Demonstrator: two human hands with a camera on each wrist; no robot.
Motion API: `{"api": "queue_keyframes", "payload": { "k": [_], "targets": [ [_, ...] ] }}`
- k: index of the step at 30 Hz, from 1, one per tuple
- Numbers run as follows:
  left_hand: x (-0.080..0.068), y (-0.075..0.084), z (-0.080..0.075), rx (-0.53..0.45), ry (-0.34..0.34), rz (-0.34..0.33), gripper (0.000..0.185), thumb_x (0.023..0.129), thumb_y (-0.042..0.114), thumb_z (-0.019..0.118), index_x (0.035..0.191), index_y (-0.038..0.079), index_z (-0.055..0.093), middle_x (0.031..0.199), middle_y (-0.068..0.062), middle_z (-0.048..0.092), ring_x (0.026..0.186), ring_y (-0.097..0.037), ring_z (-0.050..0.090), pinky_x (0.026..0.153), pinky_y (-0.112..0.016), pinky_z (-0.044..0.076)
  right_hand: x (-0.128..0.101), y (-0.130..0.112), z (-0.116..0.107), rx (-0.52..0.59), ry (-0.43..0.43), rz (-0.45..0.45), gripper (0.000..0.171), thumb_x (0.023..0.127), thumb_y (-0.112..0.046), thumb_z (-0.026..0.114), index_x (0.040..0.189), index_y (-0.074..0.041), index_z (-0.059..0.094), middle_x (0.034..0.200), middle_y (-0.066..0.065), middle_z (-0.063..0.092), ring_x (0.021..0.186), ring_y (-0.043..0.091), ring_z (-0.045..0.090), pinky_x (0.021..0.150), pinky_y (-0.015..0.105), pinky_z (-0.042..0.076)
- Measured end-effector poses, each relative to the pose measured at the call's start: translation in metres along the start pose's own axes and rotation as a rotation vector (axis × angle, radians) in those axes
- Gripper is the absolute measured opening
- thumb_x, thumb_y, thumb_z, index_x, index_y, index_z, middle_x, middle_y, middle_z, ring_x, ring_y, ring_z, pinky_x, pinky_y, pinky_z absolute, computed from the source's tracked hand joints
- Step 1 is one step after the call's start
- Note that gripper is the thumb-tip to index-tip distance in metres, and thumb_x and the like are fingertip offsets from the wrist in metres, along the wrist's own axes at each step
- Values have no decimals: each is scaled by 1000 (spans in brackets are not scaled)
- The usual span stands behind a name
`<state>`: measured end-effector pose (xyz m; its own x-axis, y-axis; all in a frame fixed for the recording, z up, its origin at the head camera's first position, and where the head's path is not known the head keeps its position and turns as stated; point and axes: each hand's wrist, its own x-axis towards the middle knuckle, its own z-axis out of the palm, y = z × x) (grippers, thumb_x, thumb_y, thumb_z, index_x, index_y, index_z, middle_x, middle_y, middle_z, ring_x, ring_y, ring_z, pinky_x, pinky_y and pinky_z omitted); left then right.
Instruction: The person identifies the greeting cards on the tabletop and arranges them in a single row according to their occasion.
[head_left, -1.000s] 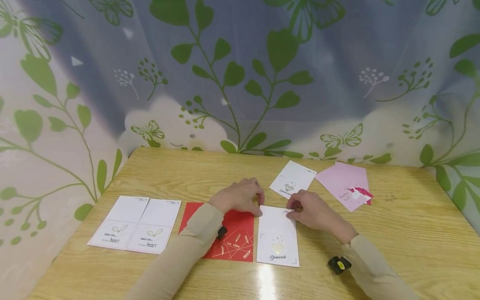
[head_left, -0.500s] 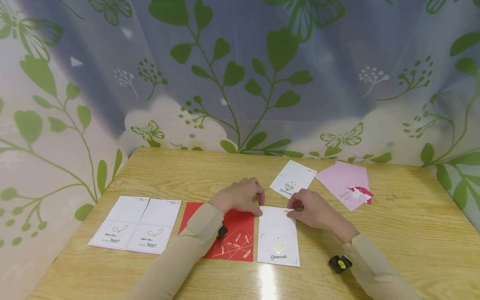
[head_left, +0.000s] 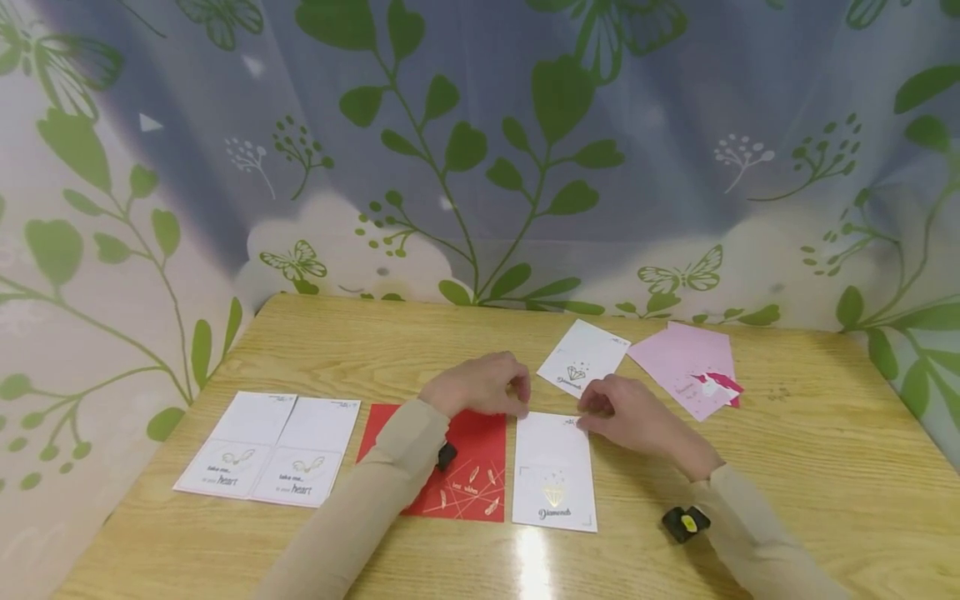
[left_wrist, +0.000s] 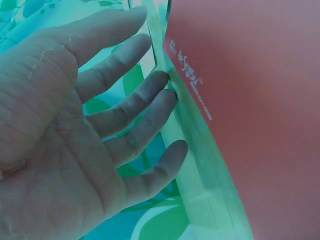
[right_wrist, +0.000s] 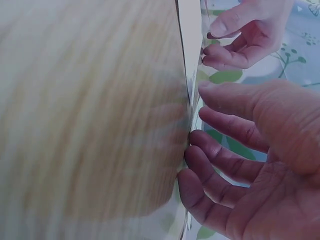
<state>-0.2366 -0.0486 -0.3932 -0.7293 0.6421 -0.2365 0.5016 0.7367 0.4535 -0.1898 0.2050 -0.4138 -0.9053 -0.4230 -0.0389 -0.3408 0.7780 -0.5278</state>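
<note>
On the wooden table point(head_left: 420, 350), near the middle of its front edge, a white card printed "Diamonds" point(head_left: 553, 471) lies flat, its left edge touching a red card point(head_left: 461, 467). The left hand point(head_left: 480, 387) hovers at the white card's far left corner, over the red card's top; its fingers are loosely bent and grasp nothing, as the left wrist view shows. The right hand point(head_left: 633, 417) sits at the card's far right corner, fingers relaxed with their tips against the card's edge, holding nothing. The card looks thin, light and fairly stiff, likely slick on the glossy tabletop, so it is probably best lifted by a corner or edge. Two white "heart" cards point(head_left: 266, 450) lie toward the left edge; another white card point(head_left: 585, 358) and pink cards point(head_left: 686, 362) lie toward the far right.
</note>
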Motion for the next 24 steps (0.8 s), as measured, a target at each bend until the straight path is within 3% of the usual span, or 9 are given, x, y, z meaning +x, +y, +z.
{"api": "queue_keyframes", "payload": {
  "k": [4, 12, 18, 21, 24],
  "targets": [
    [7, -2, -4, -44, 66, 26, 9, 94, 23, 70, 100, 18, 68, 98, 3, 64, 92, -14, 56, 81, -28, 50, -1, 6, -8, 10, 17, 23, 12, 93, -19, 74, 99, -9, 70, 89, 0, 70, 82, 12, 62, 75, 31, 51],
    [34, 0, -10, -16, 141, 25, 17, 98, 21, 65, 112, 14, 69, 116, -1, 68, 108, -16, 60, 99, -36, 51, 5, 27, -25, -32, 101, 80, 16, 93, -18, 71, 103, -5, 70, 94, 7, 70, 85, 20, 63, 75, 34, 52],
    [54, 5, -12, 50, 130, -17, 31, 95, 23, 70, 125, 14, 66, 111, -1, 68, 105, -15, 60, 94, -35, 51, 14, 50, -42, -29, 217, 122, 26, 95, -21, 68, 111, 0, 68, 103, 21, 70, 93, 33, 68, 80, 48, 54],
    [61, 6, -12, 61, 112, -36, 37, 93, 25, 74, 127, 15, 64, 109, -1, 66, 103, -15, 58, 91, -36, 50, 23, 58, -49, -10, 211, 164, 40, 96, -26, 68, 122, 4, 63, 116, 29, 67, 103, 41, 66, 86, 54, 53],
    [65, 4, -10, 74, 102, -52, 36, 92, 27, 74, 125, 17, 65, 111, 0, 64, 106, -16, 56, 91, -37, 49, 32, 64, -54, -10, 149, 206, 58, 95, -35, 69, 133, 8, 57, 127, 34, 61, 114, 47, 61, 93, 58, 50]
  ]
}}
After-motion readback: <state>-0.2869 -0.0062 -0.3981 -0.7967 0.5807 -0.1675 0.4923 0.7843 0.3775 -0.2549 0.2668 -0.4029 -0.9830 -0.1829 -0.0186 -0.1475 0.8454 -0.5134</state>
